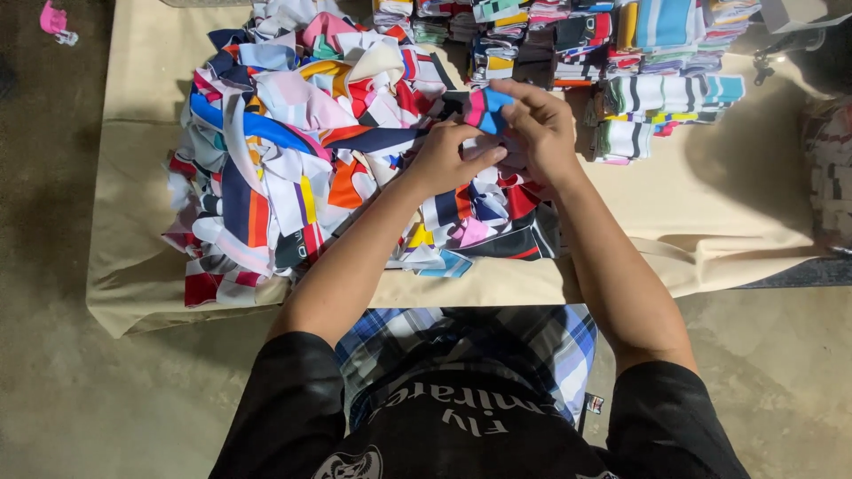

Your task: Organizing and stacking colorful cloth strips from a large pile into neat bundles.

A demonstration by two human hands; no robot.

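I've got both hands up over the middle of the cloth (pixel 710 213) now. My left hand (pixel 441 160) and right hand (pixel 541 133) are pinched together on one small pink-and-blue fabric strip (pixel 488 108), held just above the loose heap (pixel 293 151). Judging by the neat stacks (pixel 639 53) lined up behind, a good share looks sorted, but that big tangled heap to my left remains.

My right hand (pixel 541 133) covers most of the pink-blue strip (pixel 488 111). Far folded stacks (pixel 621 35) cut by top edge. Pink item (pixel 55 22) far left: too small to identify.
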